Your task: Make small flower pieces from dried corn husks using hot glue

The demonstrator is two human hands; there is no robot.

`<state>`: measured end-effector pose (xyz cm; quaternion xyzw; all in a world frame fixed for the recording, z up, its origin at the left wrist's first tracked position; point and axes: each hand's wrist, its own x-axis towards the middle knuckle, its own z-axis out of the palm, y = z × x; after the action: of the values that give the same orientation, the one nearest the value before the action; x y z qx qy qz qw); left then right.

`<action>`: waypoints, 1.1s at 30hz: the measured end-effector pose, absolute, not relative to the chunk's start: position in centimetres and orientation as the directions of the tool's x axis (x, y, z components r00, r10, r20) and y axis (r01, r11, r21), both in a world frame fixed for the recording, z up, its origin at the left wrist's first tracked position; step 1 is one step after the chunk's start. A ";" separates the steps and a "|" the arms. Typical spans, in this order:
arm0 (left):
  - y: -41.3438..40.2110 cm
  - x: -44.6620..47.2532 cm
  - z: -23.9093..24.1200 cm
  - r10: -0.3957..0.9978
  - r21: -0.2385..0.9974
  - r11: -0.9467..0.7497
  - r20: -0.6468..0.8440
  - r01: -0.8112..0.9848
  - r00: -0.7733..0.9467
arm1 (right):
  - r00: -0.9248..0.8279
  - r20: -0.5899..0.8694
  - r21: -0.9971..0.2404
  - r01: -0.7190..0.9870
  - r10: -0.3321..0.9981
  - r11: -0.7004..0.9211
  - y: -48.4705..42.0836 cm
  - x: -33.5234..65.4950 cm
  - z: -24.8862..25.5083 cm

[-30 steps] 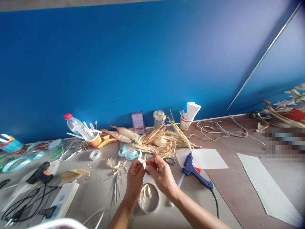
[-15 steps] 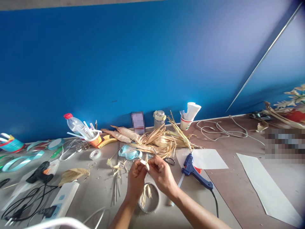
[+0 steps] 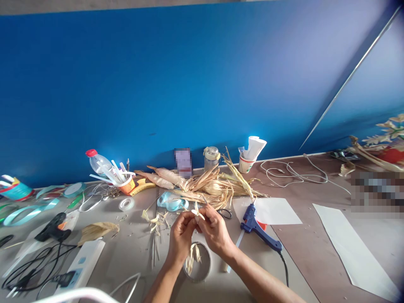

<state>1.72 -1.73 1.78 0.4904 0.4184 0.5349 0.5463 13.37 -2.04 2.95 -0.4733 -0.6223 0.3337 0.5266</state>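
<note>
Close together over the middle of the table, both hands pinch a small pale strip of corn husk point(image 3: 198, 213). My left hand point(image 3: 182, 233) has its fingers curled on the strip's left side. From the right, my right hand point(image 3: 217, 229) grips it between thumb and fingers. A black loop handle point(image 3: 225, 213) shows just beyond the right hand; whether that hand touches it is unclear. Below the hands lies a round roll or ring point(image 3: 210, 269) with husk scraps point(image 3: 190, 260) inside. A heap of dried corn husks point(image 3: 217, 187) spreads behind them.
A blue glue gun point(image 3: 263, 231) with a black cord rests on white paper at right. Thin wires point(image 3: 153, 250) and blue ribbon point(image 3: 172, 202) lie to the left. A power strip point(image 3: 83, 263), a cup of sticks point(image 3: 126, 185) and a lidded jar point(image 3: 211, 159) stand around.
The husk strip has turned and shifted slightly right between my fingertips. My left fingers have moved in closer to it; the things on the table stay put.
</note>
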 end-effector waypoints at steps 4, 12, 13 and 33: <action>-1.6 1.6 1.7 0.992 0.991 -0.050 0.063 -0.122 0.107 | 0.020 0.280 -0.955 0.112 0.960 0.276 -2.0 13.3 2.7; -1.7 1.5 1.7 0.997 0.992 0.003 0.006 -0.123 0.076 | -0.006 0.084 -0.965 -0.252 0.996 0.079 -1.9 13.3 2.2; -1.6 1.5 1.6 0.998 0.992 0.006 0.002 -0.127 0.061 | -0.012 0.067 -0.954 -0.293 0.998 0.060 -1.9 13.2 2.2; -2.3 2.1 1.3 0.997 0.997 -0.071 0.070 0.039 0.024 | 0.141 0.034 -0.996 -0.077 0.989 0.045 -2.3 11.7 2.7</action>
<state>2.10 -2.26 1.26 0.5329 0.4862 0.5014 0.4777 11.72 -2.28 2.65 -0.5032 -0.4535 0.4734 0.5631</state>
